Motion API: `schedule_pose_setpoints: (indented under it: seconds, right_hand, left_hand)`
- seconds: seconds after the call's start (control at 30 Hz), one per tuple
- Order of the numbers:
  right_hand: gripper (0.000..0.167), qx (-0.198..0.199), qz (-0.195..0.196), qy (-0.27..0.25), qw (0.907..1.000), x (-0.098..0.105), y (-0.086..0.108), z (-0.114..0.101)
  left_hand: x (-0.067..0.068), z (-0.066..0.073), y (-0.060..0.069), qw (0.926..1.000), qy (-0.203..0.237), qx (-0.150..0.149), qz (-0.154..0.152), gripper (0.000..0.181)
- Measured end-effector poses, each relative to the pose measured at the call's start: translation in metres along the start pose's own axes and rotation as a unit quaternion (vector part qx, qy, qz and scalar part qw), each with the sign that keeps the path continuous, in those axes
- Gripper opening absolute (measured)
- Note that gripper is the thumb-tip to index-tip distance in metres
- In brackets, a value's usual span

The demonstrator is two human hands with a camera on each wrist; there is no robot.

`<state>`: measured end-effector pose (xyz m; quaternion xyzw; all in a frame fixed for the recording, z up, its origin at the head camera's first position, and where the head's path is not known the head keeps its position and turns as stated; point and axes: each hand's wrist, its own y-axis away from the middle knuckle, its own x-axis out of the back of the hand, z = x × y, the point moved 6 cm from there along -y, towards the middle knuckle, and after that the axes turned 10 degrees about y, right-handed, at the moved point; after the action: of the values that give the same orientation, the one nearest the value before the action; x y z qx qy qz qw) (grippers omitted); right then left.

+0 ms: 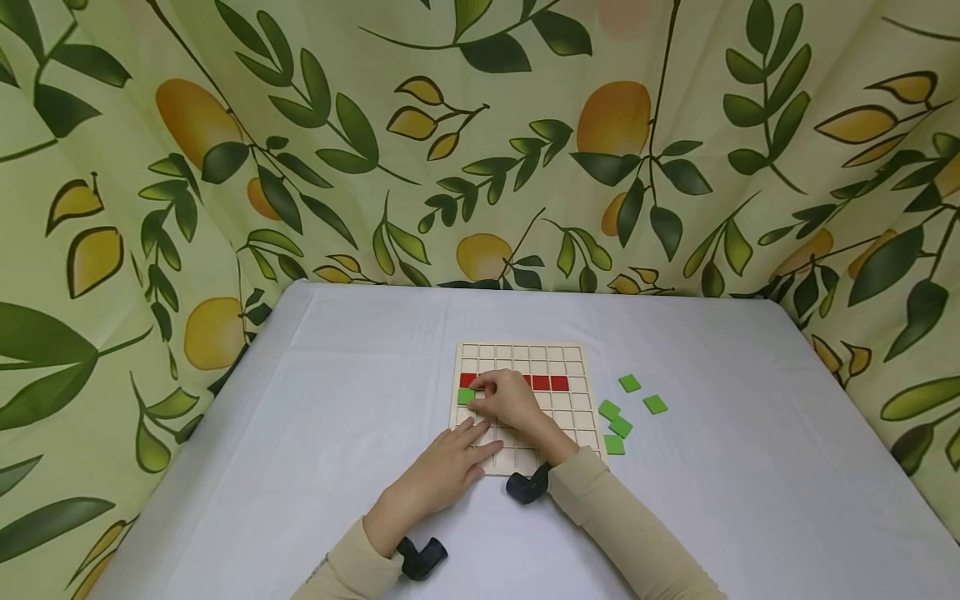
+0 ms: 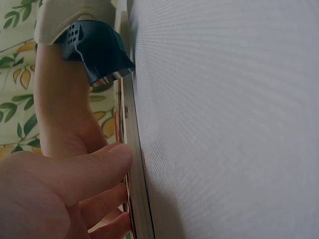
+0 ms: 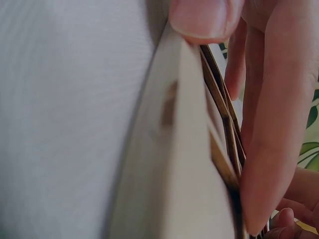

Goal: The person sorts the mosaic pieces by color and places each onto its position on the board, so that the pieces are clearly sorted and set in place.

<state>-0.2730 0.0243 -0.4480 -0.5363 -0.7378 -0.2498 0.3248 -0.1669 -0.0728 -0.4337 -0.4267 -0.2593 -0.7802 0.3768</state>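
A pale wooden board (image 1: 562,354) with a square grid lies on the table. Red square tiles (image 1: 559,383) form a row across it, partly behind my right hand (image 1: 513,404). Directly below the row's left end is a green square tile (image 1: 467,397), which my right thumb and forefinger pinch at its right side. My left hand (image 1: 442,467) rests at the board's front left corner with fingers spread over the grid. In the left wrist view, the left thumb (image 2: 107,162) touches the board's edge (image 2: 135,164). The right fingertips are partly hidden in both wrist views.
Several loose green tiles (image 1: 656,404) lie right of the board; the nearest touches or nearly touches its right edge. White cloth (image 1: 337,358) covers the table. A leaf-and-fruit patterned curtain (image 1: 480,167) surrounds the back and sides. Black wrist cameras (image 1: 528,485) sit below both wrists.
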Motion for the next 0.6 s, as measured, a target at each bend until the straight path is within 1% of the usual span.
schedule_pose_setpoints:
  seconds: [0.37,0.6]
  right_hand:
    - [0.02,-0.004,0.0,-0.009,1.0,0.0017,0.0014,-0.0007]
    - [0.021,-0.022,-0.004,-0.026,0.9994,0.0006,0.0011,0.0013]
  left_hand:
    - [-0.0008,-0.0006,-0.0007,1.0,0.001,0.002,0.0,0.041]
    - [-0.0013,-0.0013,-0.001,1.0,0.004,0.005,-0.002,0.041]
